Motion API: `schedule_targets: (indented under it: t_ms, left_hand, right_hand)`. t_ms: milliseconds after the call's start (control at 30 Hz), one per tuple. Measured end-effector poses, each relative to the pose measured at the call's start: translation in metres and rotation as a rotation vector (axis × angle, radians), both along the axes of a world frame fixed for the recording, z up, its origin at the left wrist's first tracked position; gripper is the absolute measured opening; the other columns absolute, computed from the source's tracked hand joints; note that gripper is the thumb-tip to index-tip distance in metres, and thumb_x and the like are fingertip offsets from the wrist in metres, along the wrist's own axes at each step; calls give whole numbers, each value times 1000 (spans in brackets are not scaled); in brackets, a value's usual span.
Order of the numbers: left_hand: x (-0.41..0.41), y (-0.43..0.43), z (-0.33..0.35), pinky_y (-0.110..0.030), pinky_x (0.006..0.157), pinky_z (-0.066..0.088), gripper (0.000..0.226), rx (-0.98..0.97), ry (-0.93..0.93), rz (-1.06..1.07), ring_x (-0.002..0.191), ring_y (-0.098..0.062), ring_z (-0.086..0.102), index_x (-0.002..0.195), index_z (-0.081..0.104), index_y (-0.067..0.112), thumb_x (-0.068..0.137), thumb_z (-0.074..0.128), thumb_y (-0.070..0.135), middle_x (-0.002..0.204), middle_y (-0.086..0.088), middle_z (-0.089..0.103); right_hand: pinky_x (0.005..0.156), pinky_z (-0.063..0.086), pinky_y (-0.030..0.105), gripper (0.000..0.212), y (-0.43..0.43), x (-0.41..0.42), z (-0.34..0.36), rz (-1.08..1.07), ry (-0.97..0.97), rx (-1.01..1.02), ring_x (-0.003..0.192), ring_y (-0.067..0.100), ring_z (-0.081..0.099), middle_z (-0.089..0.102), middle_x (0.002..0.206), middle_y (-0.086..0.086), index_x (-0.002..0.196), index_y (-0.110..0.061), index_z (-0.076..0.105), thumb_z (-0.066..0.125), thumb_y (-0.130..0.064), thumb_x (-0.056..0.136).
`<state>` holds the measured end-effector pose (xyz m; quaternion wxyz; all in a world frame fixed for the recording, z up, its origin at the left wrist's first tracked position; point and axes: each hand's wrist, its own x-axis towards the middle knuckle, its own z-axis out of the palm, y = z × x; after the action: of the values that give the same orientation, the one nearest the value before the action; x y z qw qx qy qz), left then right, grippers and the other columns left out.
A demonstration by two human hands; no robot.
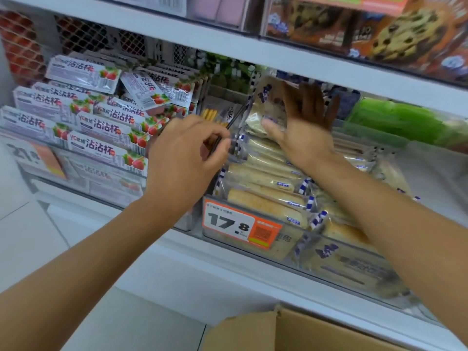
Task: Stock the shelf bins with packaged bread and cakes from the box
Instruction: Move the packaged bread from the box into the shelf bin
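The left hand (pixel 187 158) pinches the wrapper edge of a bread packet (pixel 266 107) upright at the back of the bin (pixel 288 243). The right hand (pixel 306 127), fingers straight, presses against it. The upper shelf (pixel 228 49) hangs close above, and the box (pixel 291 330) sits below.

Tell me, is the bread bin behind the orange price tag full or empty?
Nearly full: bread packs fill the bin from its front wall back to the right hand.

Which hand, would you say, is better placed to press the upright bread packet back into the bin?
Right. The right hand lies spread against the upright bread packet; the left hand pinches a wrapper edge lower down.
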<state>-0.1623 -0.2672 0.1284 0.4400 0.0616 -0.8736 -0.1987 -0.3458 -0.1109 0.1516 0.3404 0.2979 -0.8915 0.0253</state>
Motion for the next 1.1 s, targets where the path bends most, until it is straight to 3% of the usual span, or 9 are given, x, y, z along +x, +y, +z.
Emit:
schedule_targets:
  t_ms: [167,233,333,500,700,933,1033,1100]
  left_hand:
    - [0,0,-1,-26,70,36,14,-9,19,-8,86,-18,53,98,72,26,94,59,28,90,13,58]
    - [0,0,-2,-24,70,35,14,-8,33,-10,85,-16,53,98,72,24,94,60,27,89,13,58]
    - [0,1,-2,-24,69,34,17,-14,36,-2,84,-14,51,99,72,23,93,57,29,89,14,55]
    - [0,2,-1,-26,68,36,22,-15,26,7,83,-14,52,99,72,23,92,53,32,88,12,56]
    - [1,2,0,-27,69,35,16,-8,21,18,86,-17,52,99,72,24,94,57,28,88,12,57]
    - [0,2,-1,-25,69,34,16,-13,2,26,85,-14,50,99,73,24,94,59,28,92,8,61]
    - [2,3,0,-23,70,36,16,-9,3,29,86,-14,51,99,73,21,93,61,28,98,3,63]
    - [5,5,1,-22,72,37,13,32,8,25,90,-16,54,98,73,20,92,64,28,98,5,59]
  right_hand:
    - [120,3,55,91,0,3,4,125,-24,149,148,29,15,16,161,6,156,-22,9,29,-76,86]
    - [119,7,54,92,2,1,4,147,-24,167,147,31,17,16,161,4,155,-29,7,26,-80,81]
    - [119,2,53,87,2,-3,3,149,-43,207,148,34,10,9,162,4,152,-43,2,31,-81,80]
    - [116,-5,58,87,-6,0,1,50,18,171,149,35,2,1,163,9,154,-39,5,42,-75,83]
    - [114,-9,60,87,-12,5,3,-41,-2,258,149,37,-7,-9,163,10,153,-39,-7,34,-76,86]
    - [114,-15,55,76,-1,21,8,81,-107,166,149,31,-15,-12,163,6,153,-44,1,33,-72,90]
    - [118,-9,55,73,2,30,8,120,-91,157,150,30,-10,-5,164,9,154,-42,9,41,-64,92]
    - [120,3,51,68,8,41,13,147,-137,113,150,32,5,10,163,11,153,-38,19,46,-57,94]
